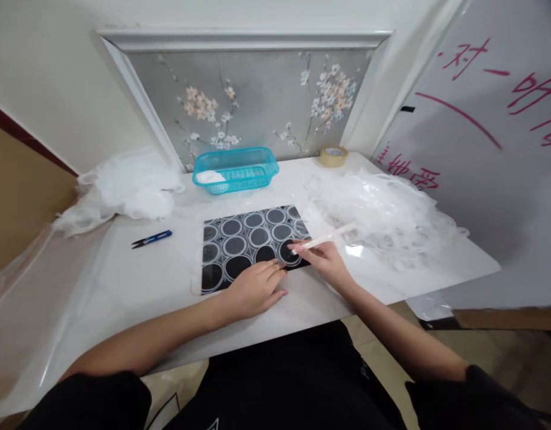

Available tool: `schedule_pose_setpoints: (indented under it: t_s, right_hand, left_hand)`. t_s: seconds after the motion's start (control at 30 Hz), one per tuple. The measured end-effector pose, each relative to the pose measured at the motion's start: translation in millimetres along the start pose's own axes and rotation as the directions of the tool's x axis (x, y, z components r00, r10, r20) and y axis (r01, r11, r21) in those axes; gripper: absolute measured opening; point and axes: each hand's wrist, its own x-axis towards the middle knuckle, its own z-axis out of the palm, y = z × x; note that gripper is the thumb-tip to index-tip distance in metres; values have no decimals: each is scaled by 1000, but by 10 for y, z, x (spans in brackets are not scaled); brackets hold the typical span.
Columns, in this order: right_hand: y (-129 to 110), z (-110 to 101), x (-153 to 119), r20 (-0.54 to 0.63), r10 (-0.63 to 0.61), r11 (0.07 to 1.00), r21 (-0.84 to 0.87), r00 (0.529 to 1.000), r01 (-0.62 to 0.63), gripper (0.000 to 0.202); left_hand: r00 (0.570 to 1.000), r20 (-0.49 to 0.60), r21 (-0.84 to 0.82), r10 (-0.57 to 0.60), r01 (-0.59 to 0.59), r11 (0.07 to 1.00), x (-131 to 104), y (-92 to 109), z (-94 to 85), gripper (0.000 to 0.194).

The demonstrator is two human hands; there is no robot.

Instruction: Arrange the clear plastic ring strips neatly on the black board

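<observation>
A black mat with grey and white circles (256,236) lies on the white table (168,269). My left hand (255,288) rests palm down over the mat's front edge, its fingers pointing right and its thumb apart. Close by on the right, my right hand (323,258) pinches the end of a white translucent strip (331,236) above the mat's right front part. The strip slants up to the right, towards a loose heap of white looped mesh pieces (383,209). Anything small between the two hands' fingertips is too small to tell.
Blue-handled snips (152,239) lie left of the mat. Behind it stand a turquoise basket (239,181) with something white inside and a roll of tape (333,156). White mesh (127,185) is piled at the back left. A whiteboard (495,179) stands at the right.
</observation>
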Motion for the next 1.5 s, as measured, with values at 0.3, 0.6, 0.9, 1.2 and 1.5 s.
schedule_pose_setpoints:
  t_s: [0.3,0.6,0.9,1.2,1.5]
  right_hand:
    - [230,122,-17,-21,-33,965,-260,999,26,31]
    - [318,141,-130,87,-241,839,-482,967,253,25]
    - [28,-309,324,-2,-407,676,-673,913,300,38]
    - [279,-795,185,-655,-128,990,-135,745,51,37]
    - [-7,-670,223,-367,267,809,588,891,0,20]
  left_hand:
    - [998,-27,127,65,-61,990,-46,6,252,36]
    - [999,-25,53,21,-20,998,-66,10,296,37]
    - [999,25,-85,-33,35,996,-82,-9,242,38]
    - [997,-57,11,46,-45,999,-21,14,249,36]
    - [996,78,39,-50,47,998,331,-79,159,46]
